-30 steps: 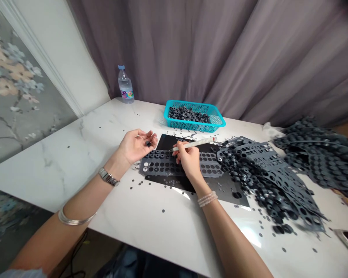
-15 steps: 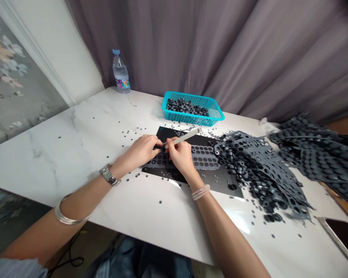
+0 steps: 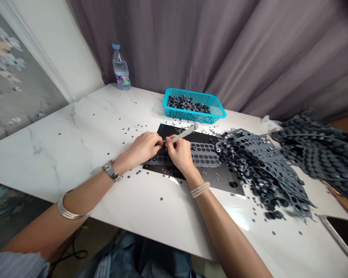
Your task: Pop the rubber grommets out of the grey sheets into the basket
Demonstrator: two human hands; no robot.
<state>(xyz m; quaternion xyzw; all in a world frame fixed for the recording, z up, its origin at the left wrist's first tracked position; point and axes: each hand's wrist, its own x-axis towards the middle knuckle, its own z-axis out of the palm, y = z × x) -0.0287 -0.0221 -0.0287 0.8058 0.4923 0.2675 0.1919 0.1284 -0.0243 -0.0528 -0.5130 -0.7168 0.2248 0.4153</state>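
In the head view, my right hand [image 3: 180, 153] is closed round a slim white pen-like tool [image 3: 185, 133], its rear end slanting up to the right. The tool's tip is hidden at my fingers. Close beside it, my left hand [image 3: 147, 146] has its thumb and fingers pinched together; what they hold, if anything, is hidden. Both hands rest over a grey rubbery sheet with rows of round holes or discs [image 3: 204, 155]. That sheet lies on a black flat board [image 3: 176, 130], with small dark discs scattered about it.
A turquoise basket [image 3: 195, 116] of small black rings stands behind the board. To the right lie loose black rings [image 3: 263, 193], punched grey sheets [image 3: 278, 170] and a further heap of sheets [image 3: 327, 154]. A water bottle [image 3: 121, 71] stands back left, a phone [image 3: 342, 235] front right.
The white tool has tilted slightly, its rear end a little further left. Both hands stay at nearly the same spot on the sheet. The whole view has shifted slightly.
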